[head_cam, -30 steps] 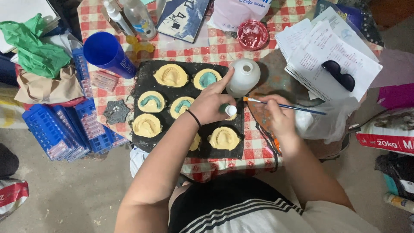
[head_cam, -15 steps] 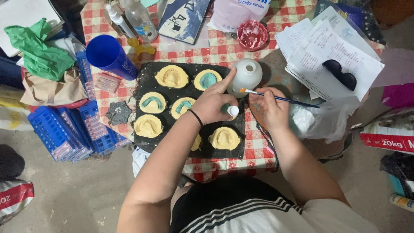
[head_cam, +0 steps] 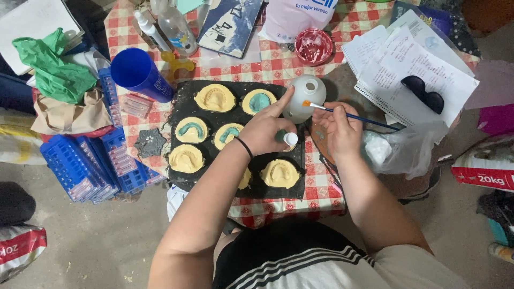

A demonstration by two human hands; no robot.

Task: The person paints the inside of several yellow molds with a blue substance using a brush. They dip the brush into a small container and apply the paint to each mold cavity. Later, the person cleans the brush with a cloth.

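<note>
Seen from above, a red-and-white checked tablecloth (head_cam: 300,64) covers a small table filling the upper middle of the frame, with bare concrete floor (head_cam: 96,241) across the lower left. At the centre of the cloth lies a black mat (head_cam: 235,88) carrying yellow dental plaster casts (head_cam: 214,98), some with green-painted arches. Stacked blue plastic trays (head_cam: 80,166) sit at the left edge, with a crumpled green bag (head_cam: 51,72) above them. Loose printed papers (head_cam: 412,64) spread over the upper right, dark sunglasses (head_cam: 423,93) resting on them. A blue plastic cup (head_cam: 139,72) stands at the mat's upper left corner. A red bowl (head_cam: 314,46) sits near the top centre. Just right of the mat, a small white round jar (head_cam: 305,96) stands upright. The person's left hand (head_cam: 265,128) is closed around a small bottle with a white cap (head_cam: 289,139), forefinger stretched out and touching the jar's side. The right hand (head_cam: 337,131), just right of the jar, pinches a thin blue-handled paintbrush (head_cam: 348,113) between its fingers, the orange-ringed tip lying against the jar's front.
</note>
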